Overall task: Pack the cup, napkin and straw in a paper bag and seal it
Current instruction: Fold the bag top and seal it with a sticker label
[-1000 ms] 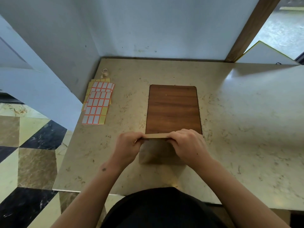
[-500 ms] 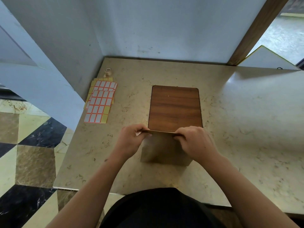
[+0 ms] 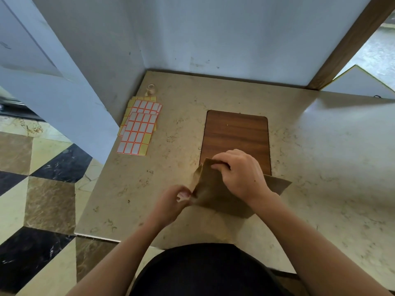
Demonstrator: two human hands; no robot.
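Paper bag (image 3: 215, 195) is on the marble counter (image 3: 320, 167) w/ its top tipped over to the left. Right hand (image 3: 240, 175) sits on top, fingers curled and pinching the bag's upper edge. Left hand (image 3: 171, 202) has fingertips pinched narrow on the bag's left corner. Wooden board (image 3: 235, 133) just past the right fingers, sticker sheets (image 3: 139, 127) well off beyond the left ones. Cup, napkin, straw not visible.
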